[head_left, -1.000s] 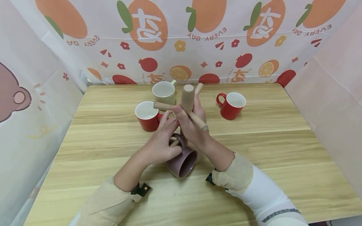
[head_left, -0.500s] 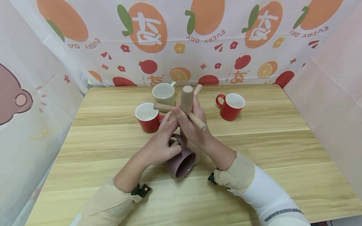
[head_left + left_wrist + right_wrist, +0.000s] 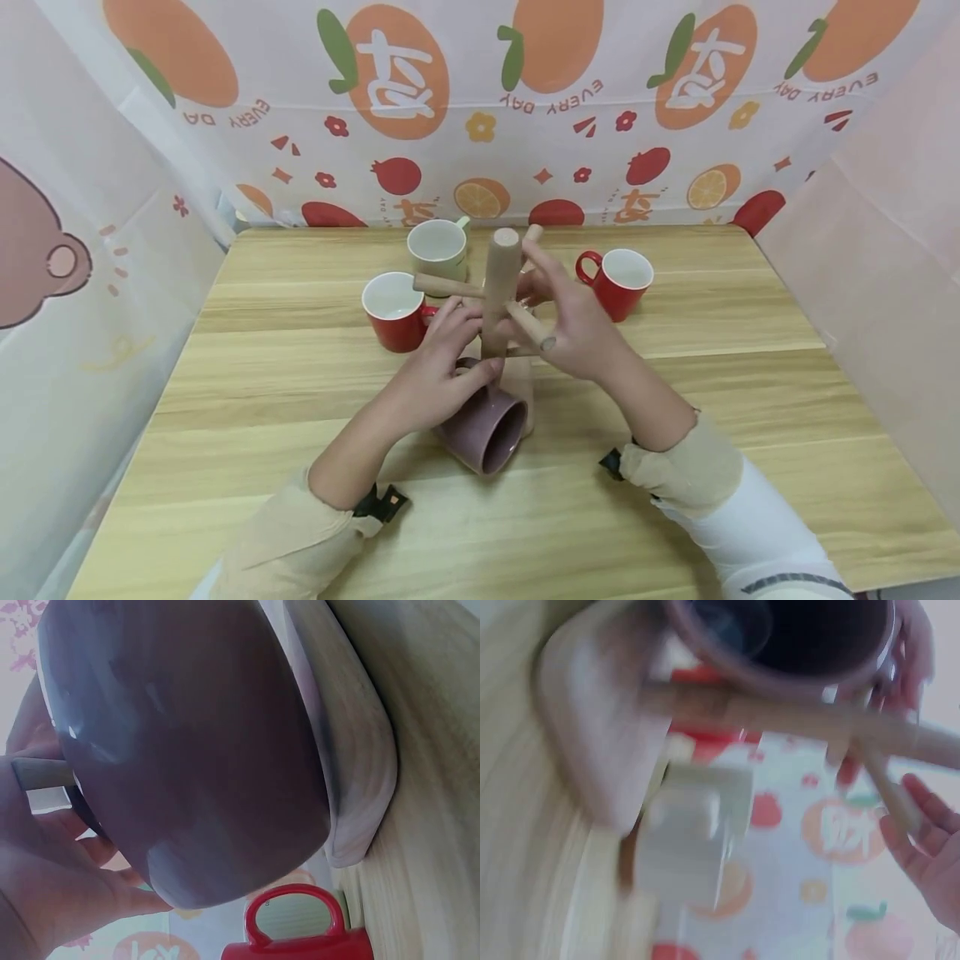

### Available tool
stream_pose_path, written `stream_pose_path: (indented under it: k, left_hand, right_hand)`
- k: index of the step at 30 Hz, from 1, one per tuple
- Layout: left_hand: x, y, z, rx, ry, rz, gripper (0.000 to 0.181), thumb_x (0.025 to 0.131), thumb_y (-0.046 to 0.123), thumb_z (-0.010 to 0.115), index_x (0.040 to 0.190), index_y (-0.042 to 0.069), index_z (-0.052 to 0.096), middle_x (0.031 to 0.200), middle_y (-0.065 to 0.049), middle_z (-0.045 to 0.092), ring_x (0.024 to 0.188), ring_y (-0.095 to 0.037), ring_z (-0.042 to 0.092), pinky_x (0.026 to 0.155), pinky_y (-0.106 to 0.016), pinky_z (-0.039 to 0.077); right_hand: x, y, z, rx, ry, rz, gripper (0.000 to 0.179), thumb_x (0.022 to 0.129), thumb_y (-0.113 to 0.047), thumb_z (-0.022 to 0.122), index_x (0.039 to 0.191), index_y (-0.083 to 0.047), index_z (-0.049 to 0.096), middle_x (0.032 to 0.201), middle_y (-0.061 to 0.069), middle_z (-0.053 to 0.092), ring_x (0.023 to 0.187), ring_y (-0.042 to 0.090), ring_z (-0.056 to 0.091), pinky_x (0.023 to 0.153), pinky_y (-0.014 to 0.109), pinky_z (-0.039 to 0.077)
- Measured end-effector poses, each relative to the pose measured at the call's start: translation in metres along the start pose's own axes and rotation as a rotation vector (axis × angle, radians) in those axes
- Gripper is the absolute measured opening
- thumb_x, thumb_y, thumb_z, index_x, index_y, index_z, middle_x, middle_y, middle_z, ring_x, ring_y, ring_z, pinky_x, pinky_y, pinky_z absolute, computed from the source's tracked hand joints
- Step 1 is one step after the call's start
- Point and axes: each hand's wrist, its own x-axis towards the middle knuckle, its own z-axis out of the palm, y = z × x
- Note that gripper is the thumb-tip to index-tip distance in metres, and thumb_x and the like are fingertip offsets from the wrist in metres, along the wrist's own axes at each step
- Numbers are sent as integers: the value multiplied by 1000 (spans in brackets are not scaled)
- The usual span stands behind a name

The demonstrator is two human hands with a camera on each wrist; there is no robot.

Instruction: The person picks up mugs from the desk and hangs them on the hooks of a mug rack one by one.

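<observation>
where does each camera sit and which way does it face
Head: on the person's head, facing forward and down at the wooden stand; left hand, right hand and sleeves show.
Left wrist: on that wrist, facing the outside of the purple mug; part of the left hand shows.
Right wrist: on that wrist, facing the mug's mouth and the stand's post, blurred; right hand and some left fingers show.
Shared: both wrist views show the purple mug and stand's base.
</observation>
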Motion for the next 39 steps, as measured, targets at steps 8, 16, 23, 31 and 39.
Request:
stream_pose_path:
  k: [8,16,23,31,39]
  left_hand:
    - [-2,1,0,15,-7,-33,33,95,27,60,127,18,60,140,7,50,142,-19,23,109,-48,37]
    - [-3,0,0,-1,-7,-48,33,95,29,60,127,18,60,142,6,50,148,-22,16,115,-55,26]
    - [-5,0,1,-2,1,-63,31,95,28,60,124,17,61,143,4,50,151,-24,10,119,-58,15]
    - [-5,1,3,-6,7,-50,33,95,30,60,127,19,60,143,7,50,149,-24,14,117,-57,22]
    - [-5,0,3,9,15,-63,33,94,27,60,126,19,61,145,5,50,152,-29,9,119,-58,14]
  right_hand:
    - [-16,50,-38,-121,129,47,77,91,-56,61,149,-12,36,103,11,68,98,23,63,88,36,51]
    - [-10,105,-67,-496,-23,405,67,88,-49,67,145,-19,48,141,16,45,133,35,37,108,64,28]
    - [-2,134,-72,-679,-261,628,89,80,-60,70,153,-25,35,161,16,17,148,40,4,101,84,2]
    - [-2,152,-65,-664,-364,798,109,77,-53,75,159,-23,11,164,17,3,147,48,-5,95,88,6]
    - [0,157,-58,-675,-336,818,99,74,-45,80,154,-19,28,155,21,25,130,49,26,88,67,47]
